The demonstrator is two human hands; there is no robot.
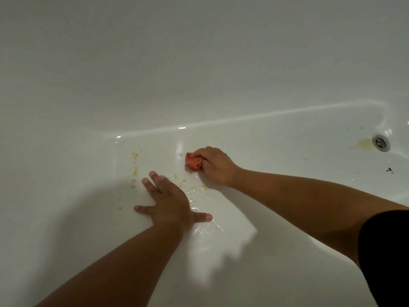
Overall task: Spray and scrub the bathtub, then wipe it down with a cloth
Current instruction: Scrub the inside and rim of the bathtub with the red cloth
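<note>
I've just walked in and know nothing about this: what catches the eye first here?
The right hand grips an orange cloth against the white bathtub floor, mid-frame. The left hand lies flat nearby among yellow crumbs; a yellowish stain sits beside the drain, far right.

Dim, flat indoor light with a grey-green cast over the white bathtub (199,63), whose upper wall falls off to murky grey. The source seems overhead and behind the person, since a big soft shadow spreads at lower left and arm shadows fall beside both forearms. Glare shows as a thin bright streak along the floor-to-wall curve, hot spots by the drain (381,142) and wet sheen beside the left hand (170,202); overall soft and smeary, right hand (215,166) and cloth (193,162) slightly blurred, tub lines bending toward the edges.
</note>
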